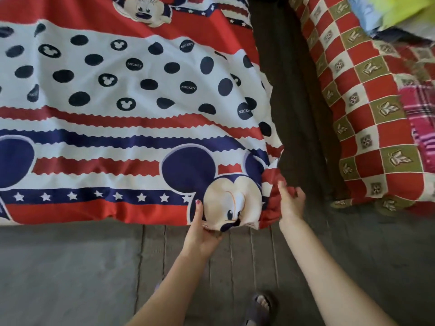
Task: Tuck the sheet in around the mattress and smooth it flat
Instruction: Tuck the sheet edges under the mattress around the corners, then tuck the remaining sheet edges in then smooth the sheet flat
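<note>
**Working the near corner of the cartoon sheet**

Grey floorboards are running beneath you, with your sandalled foot showing below your arms. Ahead of both hands, the red, white and navy cartoon-mouse sheet is lying over the mattress, spreading up and to the left from where you are holding it. Your left hand is gripping the sheet's near edge, thumb pressing on top beside the printed mouse face and fingers curling underneath. Just to its right, your right hand is holding the bunched red corner, fingers spread partly wide against the gathered cloth. Fabric between your two hands is puckering into folds. Beyond your right hand, across a dark gap, a red-and-olive checked bedcover is lying on a second bed, with a pink plaid cloth at its far edge.
</note>
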